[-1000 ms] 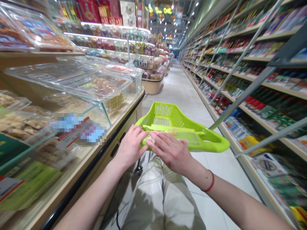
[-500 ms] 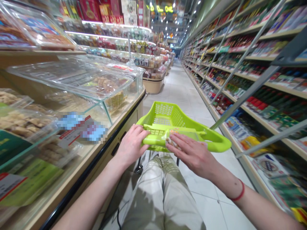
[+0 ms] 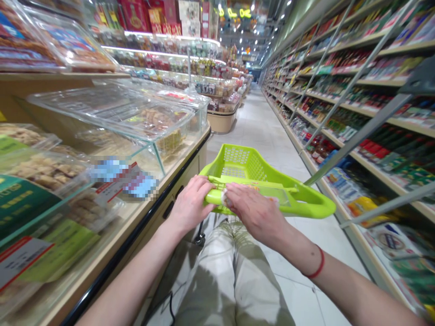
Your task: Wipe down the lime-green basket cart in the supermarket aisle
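Beside counter edge (image 3: pixel 137 226), left hand (image 3: pixel 193 201) curled round green handle (image 3: pixel 214 197), right hand (image 3: pixel 256 213) clasping white wad (image 3: pixel 224 197) there, open floor (image 3: pixel 247 113) ahead.

Counter (image 3: pixel 190 176): blocks left of the cart (image 3: pixel 258 172).
Metal bar (image 3: pixel 360 136): slants, obstructing its right.
Aisle floor (image 3: pixel 244 122): open ahead of it.

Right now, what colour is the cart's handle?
The handle is bright lime green, best seen between the two hands in the head view.
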